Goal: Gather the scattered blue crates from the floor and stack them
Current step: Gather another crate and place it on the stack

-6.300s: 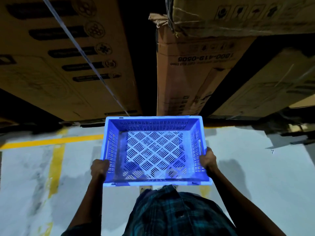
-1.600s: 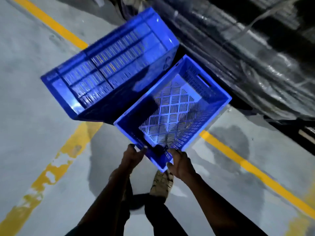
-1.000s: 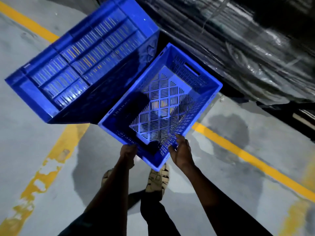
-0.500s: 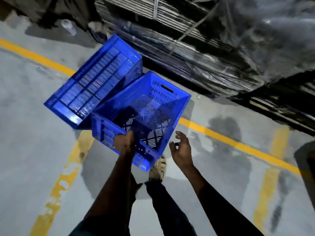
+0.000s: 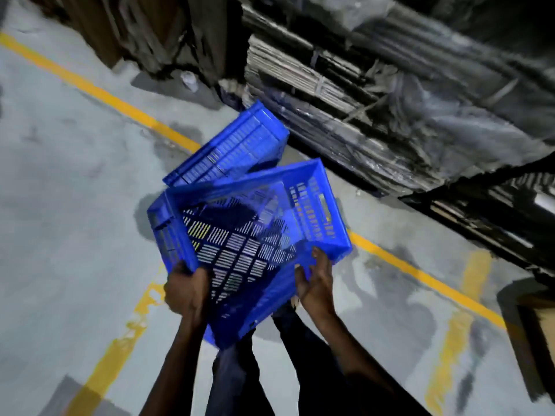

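Your left hand (image 5: 186, 291) curls round the near-left corner of the blue crate (image 5: 255, 235); your right hand (image 5: 315, 283) grips its near-right rim, fingers bent; the crate sits tilted between them, above the floor (image 5: 60, 205), just before an overturned crate (image 5: 237, 148).

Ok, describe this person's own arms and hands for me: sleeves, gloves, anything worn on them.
Both are uncovered. The left hand and right hand wear no gloves; no ring, watch or band shows. The left forearm and right forearm show no sleeve or cuff, though near the frame's lower edge it is too dark to tell.
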`<state>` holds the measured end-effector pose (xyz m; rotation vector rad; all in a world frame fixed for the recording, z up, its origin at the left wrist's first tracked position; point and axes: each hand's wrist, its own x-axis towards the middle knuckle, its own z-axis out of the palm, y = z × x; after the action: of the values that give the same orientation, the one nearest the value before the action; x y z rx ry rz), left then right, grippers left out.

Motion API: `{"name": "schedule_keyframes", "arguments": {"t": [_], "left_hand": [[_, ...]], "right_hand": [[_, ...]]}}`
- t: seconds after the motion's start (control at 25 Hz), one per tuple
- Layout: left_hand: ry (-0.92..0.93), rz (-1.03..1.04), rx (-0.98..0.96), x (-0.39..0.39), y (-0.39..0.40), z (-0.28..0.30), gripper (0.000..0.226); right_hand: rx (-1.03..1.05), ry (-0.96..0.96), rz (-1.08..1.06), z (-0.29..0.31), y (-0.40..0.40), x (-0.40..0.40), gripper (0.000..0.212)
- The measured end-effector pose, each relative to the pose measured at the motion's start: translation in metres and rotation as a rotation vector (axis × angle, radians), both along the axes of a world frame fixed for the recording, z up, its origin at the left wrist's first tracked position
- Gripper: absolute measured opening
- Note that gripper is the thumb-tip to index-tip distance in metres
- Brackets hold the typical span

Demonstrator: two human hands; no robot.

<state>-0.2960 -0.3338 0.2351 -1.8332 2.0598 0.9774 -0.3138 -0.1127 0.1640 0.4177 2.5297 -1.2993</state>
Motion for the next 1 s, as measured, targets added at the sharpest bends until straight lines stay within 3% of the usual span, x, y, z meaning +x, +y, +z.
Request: {"name": "schedule_keyframes", "arguments": {"t": [0.2, 0.4, 0.56, 0.76, 1.0], "left_hand": [[-0.019, 0.049, -0.097, 0.067, -0.036, 0.072, 0.046], [0.003, 0.118, -0.231, 0.138, -0.033, 0.133, 0.032], [0.115, 0.335, -0.308, 0.18, 0.021, 0.172, 0.026], [0.188, 0.64, -0.368, 0.222, 0.094, 0.203, 0.028], [0.267, 0.835, -0.507, 0.273, 0.173, 0.236, 0.043]], "right_hand": [[0.072, -0.051, 0.183, 0.061, -0.04, 0.016, 0.061], [0.11, -0.158, 0.27, 0.081, -0.034, 0.024, 0.062], [0.111, -0.155, 0.427, 0.075, 0.001, 0.017, 0.062], [0.08, -0.246, 0.446, 0.087, 0.033, -0.022, 0.061], [0.053, -0.331, 0.642, 0.095, 0.019, -0.036, 0.069]]}}
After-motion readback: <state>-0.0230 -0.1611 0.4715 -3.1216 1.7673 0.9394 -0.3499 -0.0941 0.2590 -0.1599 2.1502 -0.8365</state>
